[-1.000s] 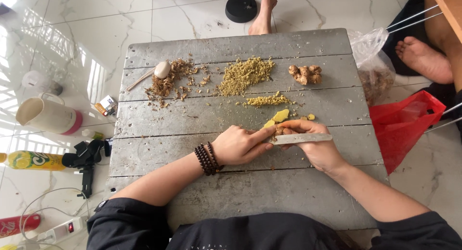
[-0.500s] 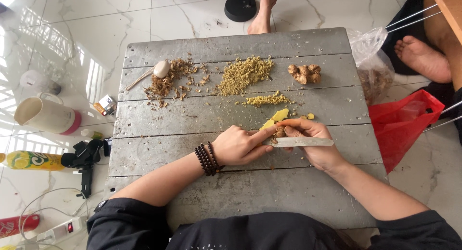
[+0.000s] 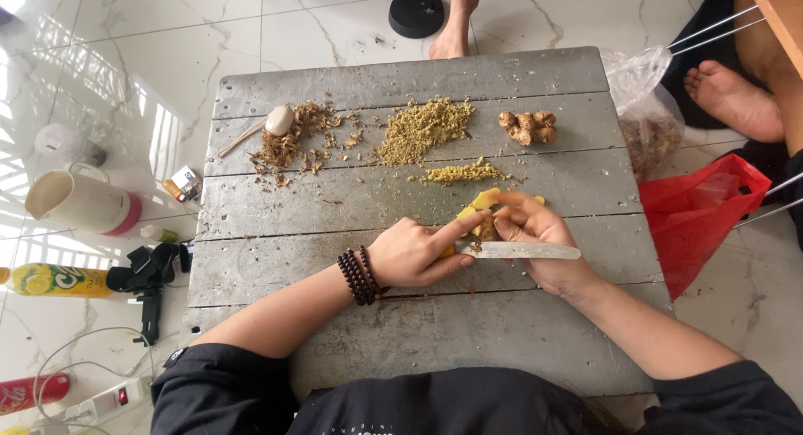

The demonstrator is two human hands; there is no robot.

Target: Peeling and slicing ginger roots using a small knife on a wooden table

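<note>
On a grey wooden board table (image 3: 335, 201) my left hand (image 3: 414, 253), with dark bead bracelets at the wrist, pins a peeled yellow ginger piece (image 3: 481, 205) with its index finger stretched out. My right hand (image 3: 535, 234) grips a knife (image 3: 523, 250) whose pale blade lies flat and points right, while its fingers touch the same ginger piece. Both hands meet at the middle of the table.
Further back lie a heap of chopped ginger (image 3: 422, 130), a smaller strip of it (image 3: 464, 174), an unpeeled ginger knob (image 3: 527, 127), brown peelings (image 3: 297, 142) and a spoon (image 3: 272, 124). A red bag (image 3: 703, 217) and clear bag (image 3: 640, 109) sit right; a jug (image 3: 79, 202), bottles and other people's bare feet (image 3: 728, 100) surround the table.
The knife blade has slid slightly to the right and my left index finger has stretched out along the ginger. Everything else stays where it was.
</note>
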